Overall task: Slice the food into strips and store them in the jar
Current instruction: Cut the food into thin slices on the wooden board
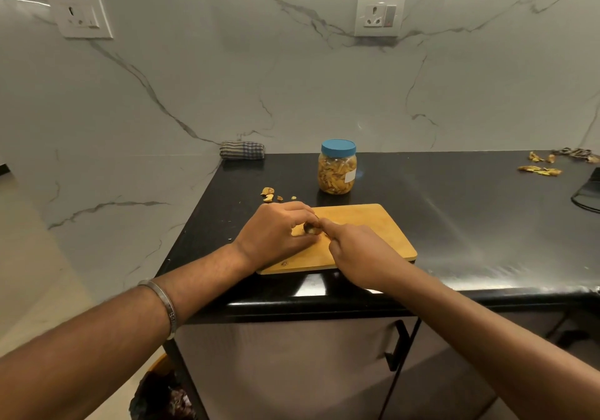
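A wooden cutting board (367, 224) lies on the black counter near its front edge. My left hand (276, 231) rests on the board's left part, its fingers curled round a small brownish-yellow piece of food (311, 228). My right hand (357, 250) is right beside it, fingers curled as if round a handle, index finger stretched toward the food; the knife itself is hidden. Behind the board stands a clear jar (337, 172) with a blue lid on, filled with yellow strips.
Several food scraps (269, 193) lie left of the jar, more yellow peelings (540, 167) at the far right. A folded checked cloth (242, 150) sits against the marble wall. A dark object (587, 198) lies at the right edge. A bin (162, 393) stands on the floor below.
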